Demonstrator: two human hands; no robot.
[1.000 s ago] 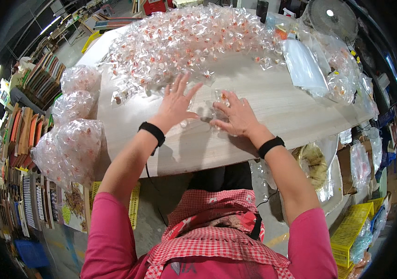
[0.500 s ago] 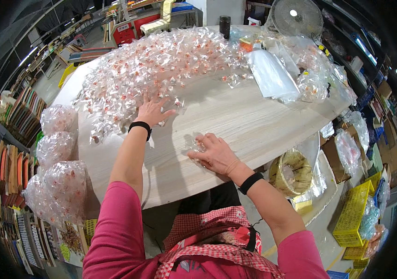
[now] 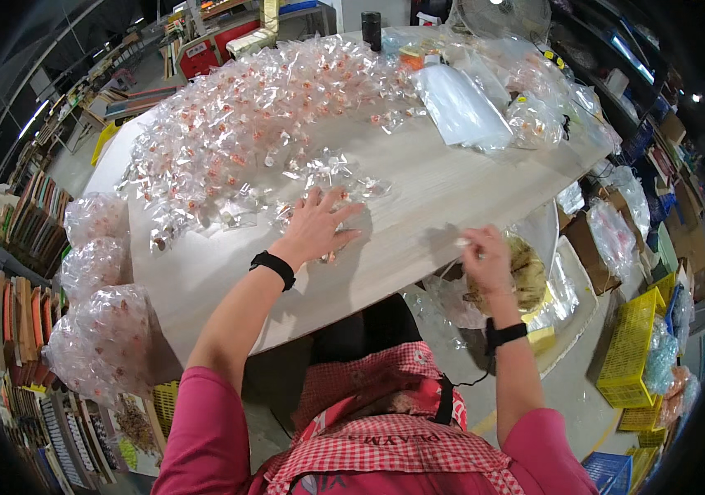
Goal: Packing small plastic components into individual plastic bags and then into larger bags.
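My left hand [image 3: 319,227] lies palm down with fingers spread over a few small clear wrapped packets on the pale wooden table [image 3: 402,214]. Beyond it spreads a large heap of these clear packets [image 3: 237,124], with orange-red bits inside. A loose cluster of packets [image 3: 332,169] sits just past my left fingertips. At the table's front right edge, my right hand [image 3: 486,260] is curled, its fingertips pinched at a small whitish thing too small to name. Partly behind this hand stands a round yellowish bin [image 3: 530,272].
Filled clear bags [image 3: 101,334] hang along the table's left side. Flat plastic bags [image 3: 460,107], a black bottle [image 3: 371,31] and a fan [image 3: 505,16] are toward the back. Yellow crates [image 3: 633,355] stand on the floor at right; clear plastic [image 3: 451,301] lies below the front edge.
My left hand has come nearer and to the right, with packets drawn away from the heap. My right hand has moved right, from the tabletop to beside the bin.
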